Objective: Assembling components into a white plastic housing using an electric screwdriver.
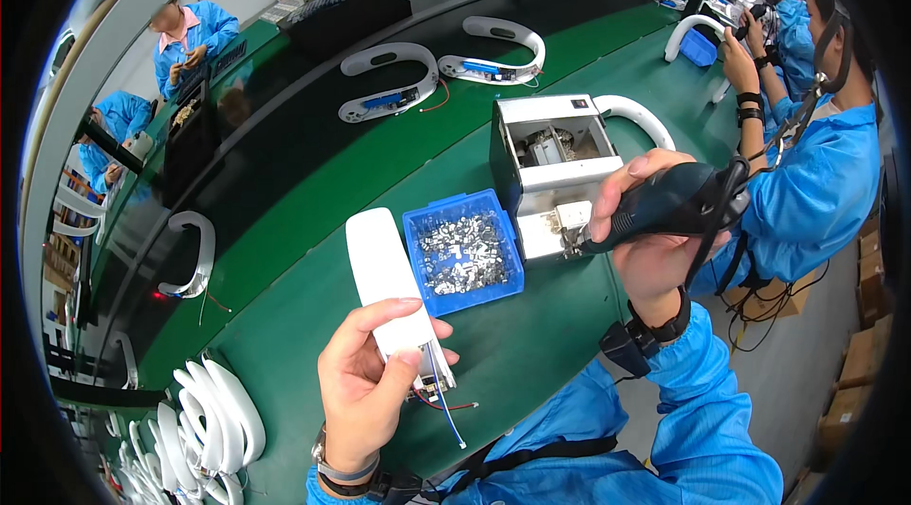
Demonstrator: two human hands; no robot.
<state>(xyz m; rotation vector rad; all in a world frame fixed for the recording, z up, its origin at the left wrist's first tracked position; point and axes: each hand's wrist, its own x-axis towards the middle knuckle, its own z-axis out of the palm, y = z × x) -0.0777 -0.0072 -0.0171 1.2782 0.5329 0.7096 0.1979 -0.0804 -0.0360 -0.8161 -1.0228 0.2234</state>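
My left hand (365,386) is closed round a white curved plastic housing (377,253). Bare electronics and loose red and blue wires stick out of its near end. In my right hand (655,263) is a dark electric screwdriver (676,203) with a cable, its tip pointing left. The tip reaches the front of a metal screw feeder (562,110); whether it carries a screw is too small to tell. Between the housing and the feeder sits a blue bin (474,300) of small metallic parts.
A pile of white housings (223,410) lies at the lower left. More open housings (493,68) rest along the dark conveyor (285,144). Behind the feeder lies another white housing (645,116). A co-worker (816,192) sits close on the right; others work across the line.
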